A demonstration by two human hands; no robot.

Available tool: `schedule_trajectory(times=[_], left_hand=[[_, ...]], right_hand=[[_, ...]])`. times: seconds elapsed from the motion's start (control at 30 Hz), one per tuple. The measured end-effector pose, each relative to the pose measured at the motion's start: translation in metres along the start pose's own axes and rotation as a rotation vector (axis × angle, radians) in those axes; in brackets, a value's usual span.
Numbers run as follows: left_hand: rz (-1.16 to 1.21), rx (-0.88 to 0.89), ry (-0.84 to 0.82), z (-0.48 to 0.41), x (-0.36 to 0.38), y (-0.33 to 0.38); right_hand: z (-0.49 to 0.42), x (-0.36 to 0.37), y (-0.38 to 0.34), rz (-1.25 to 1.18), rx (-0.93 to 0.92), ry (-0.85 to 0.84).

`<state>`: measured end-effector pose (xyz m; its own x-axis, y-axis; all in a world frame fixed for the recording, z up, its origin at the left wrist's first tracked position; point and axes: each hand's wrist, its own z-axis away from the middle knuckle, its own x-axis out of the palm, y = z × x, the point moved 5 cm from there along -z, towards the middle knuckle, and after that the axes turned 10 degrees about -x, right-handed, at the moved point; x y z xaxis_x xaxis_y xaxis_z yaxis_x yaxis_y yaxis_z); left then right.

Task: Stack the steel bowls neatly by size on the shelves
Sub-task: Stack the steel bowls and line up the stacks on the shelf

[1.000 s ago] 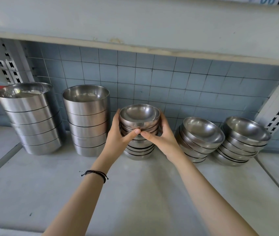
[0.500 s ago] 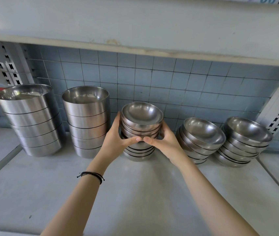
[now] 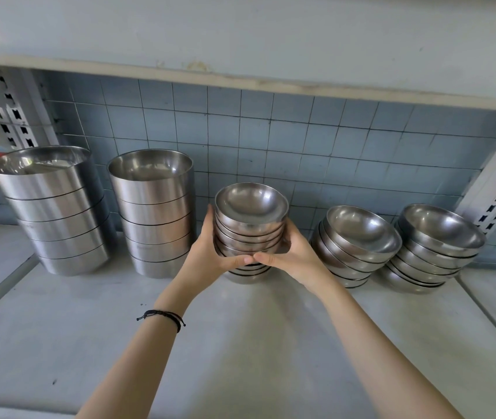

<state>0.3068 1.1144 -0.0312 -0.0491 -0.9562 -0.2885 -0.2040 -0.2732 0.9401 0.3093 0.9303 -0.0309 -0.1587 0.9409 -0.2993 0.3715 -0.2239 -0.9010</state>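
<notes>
Cupping the middle stack of small steel bowls from both sides, the left hand and right hand curl their fingers round its walls, thumb tips touching at the near face. The stack stands on the grey shelf, far in, near the tiled wall; its upper bowls sit slightly askew over the lowest few. Two upright stacks of deep bowls stand to the left, two leaning stacks of shallow bowls to the right. Judged from the polished, rigid metal, the stack is probably stiff, fairly heavy as a whole and slippery, each nested bowl free to slide on the next. The soundest hold is likely low on the side walls, under a rim, with opposed pressure that squares the column.
</notes>
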Motion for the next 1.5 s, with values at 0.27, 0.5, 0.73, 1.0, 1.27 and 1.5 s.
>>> schedule_trajectory(times=[0.27,0.5,0.73,1.0,1.27,1.5], left_hand=[[-0.060,-0.018,0.034,-0.008,-0.004,-0.005],[-0.059,-0.002,0.041,-0.008,-0.004,-0.002],[-0.111,0.017,0.003,-0.006,-0.004,0.004],[-0.098,0.036,0.018,-0.001,-0.004,-0.005],[-0.193,0.089,0.057,0.002,-0.005,-0.004],[-0.079,0.077,0.019,-0.004,-0.008,0.004]], right_hand=[[-0.005,-0.001,-0.005,-0.031,-0.042,0.036],[-0.004,0.000,0.003,-0.079,-0.023,0.067],[0.005,0.003,0.004,-0.029,-0.018,0.074],[0.011,0.004,0.003,0.010,-0.051,0.083],[0.010,0.003,-0.001,0.012,-0.091,0.100],[0.002,0.000,-0.012,0.010,-0.101,0.123]])
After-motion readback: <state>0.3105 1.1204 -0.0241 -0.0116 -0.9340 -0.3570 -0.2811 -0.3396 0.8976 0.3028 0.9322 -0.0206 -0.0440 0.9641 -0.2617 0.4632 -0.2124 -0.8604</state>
